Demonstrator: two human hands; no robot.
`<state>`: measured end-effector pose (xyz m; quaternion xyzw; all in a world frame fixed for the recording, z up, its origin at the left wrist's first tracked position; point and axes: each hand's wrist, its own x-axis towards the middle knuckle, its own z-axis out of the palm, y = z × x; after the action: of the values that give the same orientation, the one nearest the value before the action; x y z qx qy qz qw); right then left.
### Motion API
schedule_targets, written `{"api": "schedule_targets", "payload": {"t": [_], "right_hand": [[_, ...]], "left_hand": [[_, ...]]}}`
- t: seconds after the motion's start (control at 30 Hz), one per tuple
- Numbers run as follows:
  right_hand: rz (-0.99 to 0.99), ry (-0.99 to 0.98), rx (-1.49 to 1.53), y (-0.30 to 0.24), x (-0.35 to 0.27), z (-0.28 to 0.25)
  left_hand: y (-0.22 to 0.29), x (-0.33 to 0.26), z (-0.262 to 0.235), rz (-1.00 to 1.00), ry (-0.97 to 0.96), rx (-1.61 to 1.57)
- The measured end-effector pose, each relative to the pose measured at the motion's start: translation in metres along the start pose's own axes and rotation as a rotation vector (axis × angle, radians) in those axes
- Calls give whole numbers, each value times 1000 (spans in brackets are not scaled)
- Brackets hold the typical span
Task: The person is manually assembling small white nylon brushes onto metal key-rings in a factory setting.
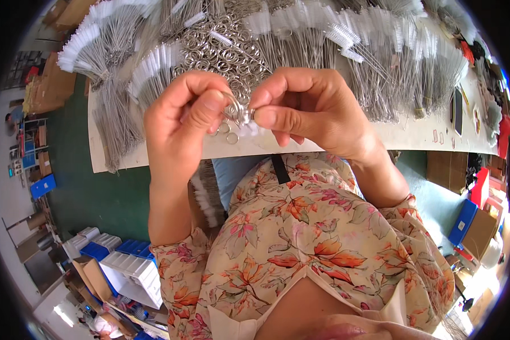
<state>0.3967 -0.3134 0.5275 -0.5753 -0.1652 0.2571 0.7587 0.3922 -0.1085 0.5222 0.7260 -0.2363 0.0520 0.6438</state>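
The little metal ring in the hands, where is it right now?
In the head view, the little metal ring is near the middle, pinched between the left hand and the right hand, just above the table's near edge and below the pile of rings.

Brown cardboard boxes [54, 85] are sitting on the floor to the left of the table. Blue plastic bins [42, 186] are standing below them, and more blue bins [131, 247] are lying by white trays [133, 275] near an open brown box [93, 277]. On the right, a blue box [463, 221] is leaning beside brown cartons [447, 170]. A dark flat screen [458, 111] is lying on the table's right end.
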Motion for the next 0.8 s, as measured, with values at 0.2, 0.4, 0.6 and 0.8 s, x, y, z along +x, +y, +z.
{"api": "schedule_targets", "payload": {"t": [0.2, 0.4, 0.6, 0.8], "right_hand": [[-46, 60, -54, 11, 9, -2], [-87, -14, -75, 15, 19, 10], [-111, -91, -27, 23, 26, 30], [-335, -85, -47, 45, 30, 61]], "left_hand": [[12, -3, 4, -282, 64, -61], [11, -15, -16, -368, 76, -327], [30, -39, -16, -190, 121, 358], [18, -62, -8, -66, 430, -202]]}}
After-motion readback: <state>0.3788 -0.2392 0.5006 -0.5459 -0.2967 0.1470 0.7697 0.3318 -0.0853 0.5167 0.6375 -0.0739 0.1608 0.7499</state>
